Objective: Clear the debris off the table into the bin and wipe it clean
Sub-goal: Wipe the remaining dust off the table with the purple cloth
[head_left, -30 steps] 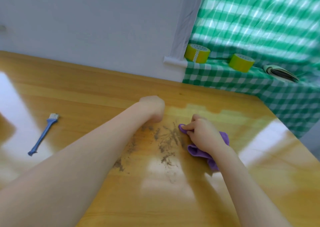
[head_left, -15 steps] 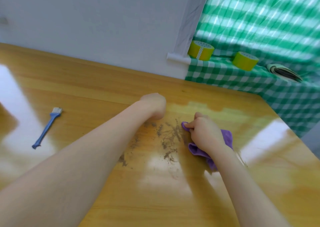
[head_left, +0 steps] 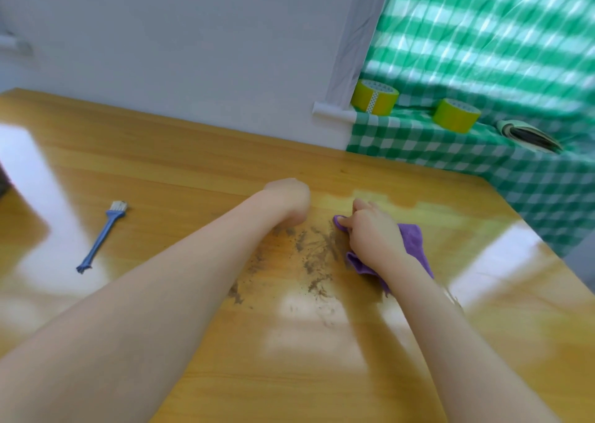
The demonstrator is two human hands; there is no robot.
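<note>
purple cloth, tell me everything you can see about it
The purple cloth looks like soft, fuzzy fabric, bunched and crumpled rather than spread flat. It lies on the glossy wooden table, just right of the smeared brown debris. The right hand holds it down, fingers curled over its far-left edge, hiding its middle. Folds show beyond the hand on the right and near the wrist.
</note>
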